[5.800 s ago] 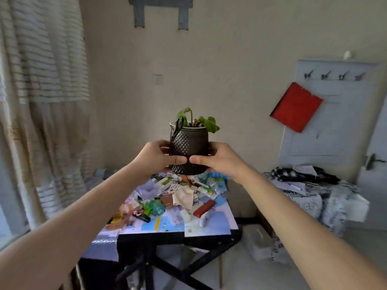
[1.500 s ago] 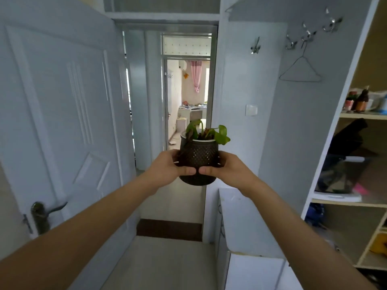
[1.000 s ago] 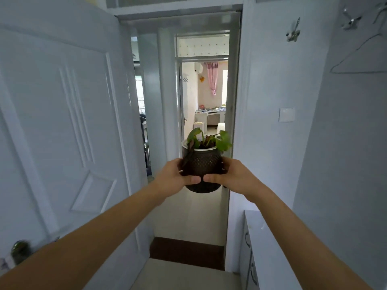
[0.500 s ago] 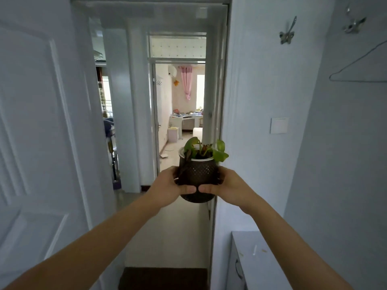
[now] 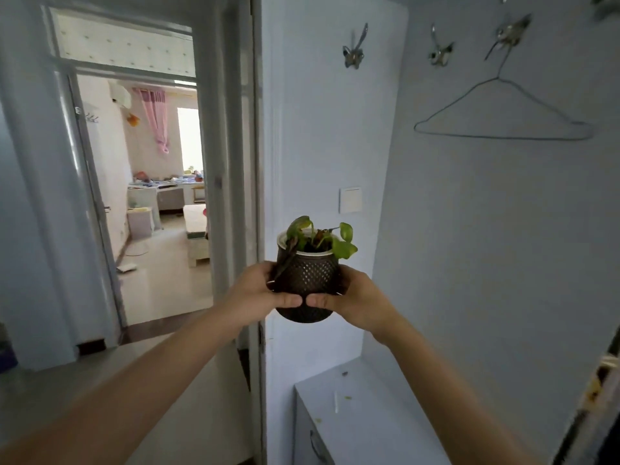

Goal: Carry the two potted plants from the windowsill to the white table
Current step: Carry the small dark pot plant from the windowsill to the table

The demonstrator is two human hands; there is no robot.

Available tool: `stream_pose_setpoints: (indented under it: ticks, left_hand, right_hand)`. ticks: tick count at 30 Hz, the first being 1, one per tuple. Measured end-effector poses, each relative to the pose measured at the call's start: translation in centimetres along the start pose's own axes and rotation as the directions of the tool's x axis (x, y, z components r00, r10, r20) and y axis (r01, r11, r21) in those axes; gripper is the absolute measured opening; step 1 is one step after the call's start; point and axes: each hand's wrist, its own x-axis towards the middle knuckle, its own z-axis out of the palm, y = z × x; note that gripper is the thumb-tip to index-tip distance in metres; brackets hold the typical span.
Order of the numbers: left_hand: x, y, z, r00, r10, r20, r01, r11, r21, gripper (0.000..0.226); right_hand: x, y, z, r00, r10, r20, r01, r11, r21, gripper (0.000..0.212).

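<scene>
Potted plant in transit: held in both hands at frame centre, doorway ahead to the left.

The potted plant (image 5: 307, 280) is a dark, rounded pot with a dimpled, perforated surface, a pale inner rim and a few green leaves; its long axis is upright. The left hand (image 5: 256, 293) and right hand (image 5: 355, 297) are both wrapped around the pot's flanks, thumbs nearly touching across its front, so neither is nearer. The open doorway (image 5: 141, 196) lies in the left half of the frame, and the pot sits right of it, before a smooth white wall panel (image 5: 322, 129). A wire hanger (image 5: 503, 112) hangs from metal hooks upper right; a white cabinet (image 5: 362, 414) stands lower right. No table surface is confirmed in view; the carry probably has distance remaining.
</scene>
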Motion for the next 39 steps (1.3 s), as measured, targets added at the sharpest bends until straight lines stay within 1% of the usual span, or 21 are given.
stream_pose_setpoints:
  ticks: [3, 4, 6, 10, 15, 21, 28, 32, 39]
  left_hand:
    - [3.2, -0.6, 1.8, 0.999, 0.004, 0.040, -0.004, 1.000, -0.009, 0.059]
    - [4.2, -0.7, 2.5, 0.999, 0.010, 0.044, -0.009, 1.000, -0.015, 0.059]
    - [6.1, -0.8, 4.0, 0.998, 0.014, 0.060, -0.011, 0.999, -0.036, 0.058]
    - [9.2, -0.3, 6.6, 0.992, 0.030, 0.123, -0.022, 0.997, -0.070, 0.059]
    - [12.4, 0.3, 9.6, 0.983, 0.057, 0.173, -0.034, 0.990, -0.135, 0.068]
    - [15.2, 0.7, 12.7, 0.959, 0.104, 0.262, -0.062, 0.984, -0.166, 0.060]
    - [17.1, 0.8, 14.7, 0.900, 0.159, 0.407, -0.073, 0.973, -0.219, 0.064]
    - [17.8, 0.3, 15.0, 0.855, 0.196, 0.480, -0.086, 0.966, -0.243, 0.064]
    - [17.9, -1.1, 16.3, 0.787, 0.273, 0.554, -0.144, 0.954, -0.264, 0.054]
  right_hand:
    - [1.0, 1.3, -1.9, 0.998, 0.030, -0.054, -0.031, 0.999, -0.031, 0.069]
    - [1.4, 1.8, -2.7, 0.997, 0.037, -0.065, -0.040, 0.998, -0.045, 0.066]
    - [2.0, 2.7, -4.2, 0.995, 0.043, -0.087, -0.049, 0.996, -0.070, 0.058]
    - [3.1, 4.3, -7.0, 0.986, 0.063, -0.154, -0.079, 0.992, -0.096, 0.058]
    - [3.6, 5.2, -10.2, 0.973, 0.079, -0.216, -0.106, 0.988, -0.116, 0.050]
    - [3.2, 6.4, -12.8, 0.942, 0.110, -0.318, -0.162, 0.977, -0.141, 0.045]
    - [1.7, 6.4, -13.2, 0.887, 0.150, -0.436, -0.249, 0.952, -0.179, 0.042]
    - [0.7, 5.9, -12.1, 0.840, 0.184, -0.511, -0.308, 0.936, -0.169, 0.049]
    - [-1.1, 6.3, -10.2, 0.751, 0.226, -0.621, -0.408, 0.898, -0.165, 0.055]
